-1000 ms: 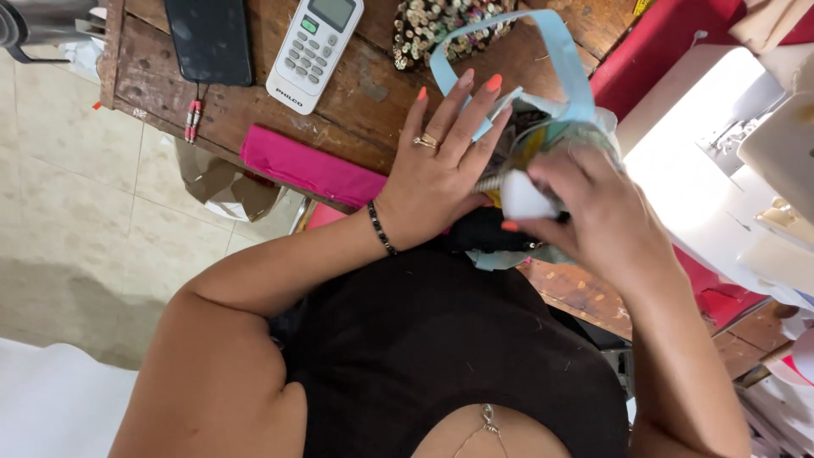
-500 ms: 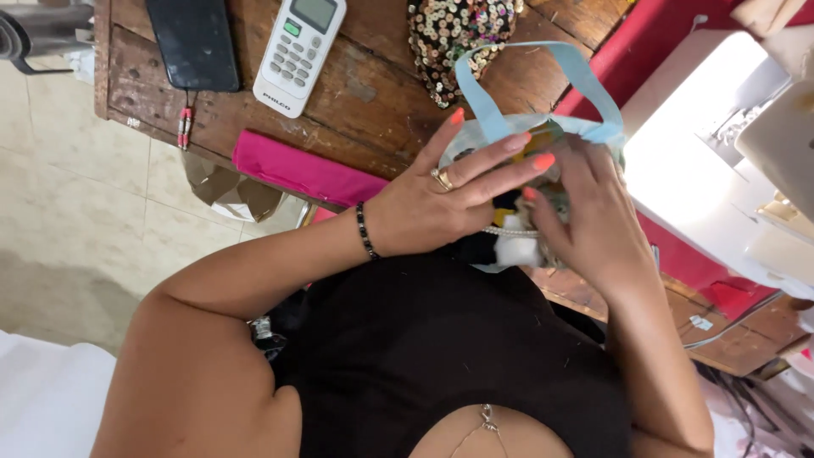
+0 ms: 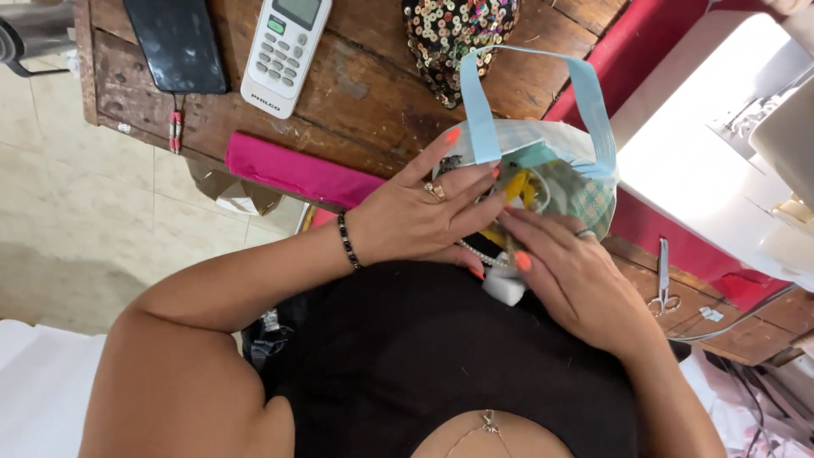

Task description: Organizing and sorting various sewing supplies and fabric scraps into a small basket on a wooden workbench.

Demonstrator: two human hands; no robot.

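now | bag (image 3: 585, 191) upright, handles up | left hand (image 3: 415, 222), right hand (image 3: 577, 280) inside

This looks like a small home sewing workshop. A white sewing machine (image 3: 721, 161) stands on a red cloth beside a worn wooden desk (image 3: 365, 93), with small scissors (image 3: 662, 288) near it, a folded pink fabric strip (image 3: 297, 174) at the desk edge and a sequinned piece (image 3: 458, 38) further back. A remote control (image 3: 284, 51) and a phone (image 3: 175, 42) on the desk, above a tiled floor (image 3: 76, 229), give it a domestic feel.
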